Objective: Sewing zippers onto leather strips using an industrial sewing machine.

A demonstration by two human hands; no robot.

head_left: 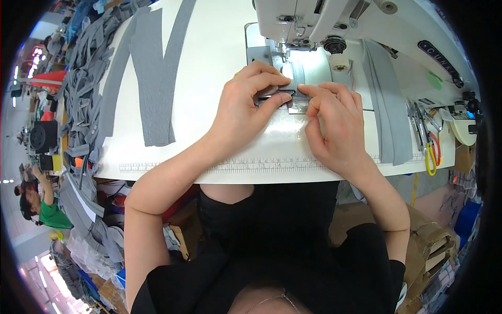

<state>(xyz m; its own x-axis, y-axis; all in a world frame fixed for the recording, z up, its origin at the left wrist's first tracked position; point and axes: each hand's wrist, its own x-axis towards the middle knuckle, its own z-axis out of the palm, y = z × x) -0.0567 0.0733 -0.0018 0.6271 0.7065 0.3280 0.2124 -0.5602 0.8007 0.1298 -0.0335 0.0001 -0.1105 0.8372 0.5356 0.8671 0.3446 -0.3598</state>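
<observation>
1. Two bare hands work close together: the left hand (238, 110) and the right hand (337, 123) reach in over a white table (201, 83), their fingertips just apart.
2. One narrow grey cloth (298, 72) lies between the fingertips, running away from them under the sewing machine (384, 44), whose white body stands beyond both hands.
3. The left hand's fingers are bent, thumb and forefinger reaching toward each other beside the cloth; whether they pinch anything I cannot tell.
4. The right hand is loosely curled, forefinger tip at the cloth's near part; a firm grip cannot be made out.
5. Just below the fingertips sits a small metal plate (298, 108); nearer the body, a printed ruler strip (251, 166) crosses the table.
6. Well left of the left hand lie grey fabric panels (154, 89), and past them a heap of grey strips (86, 73).
7. Right of the right hand rest long grey pieces (387, 110), then yellow-handled scissors (430, 161).
</observation>
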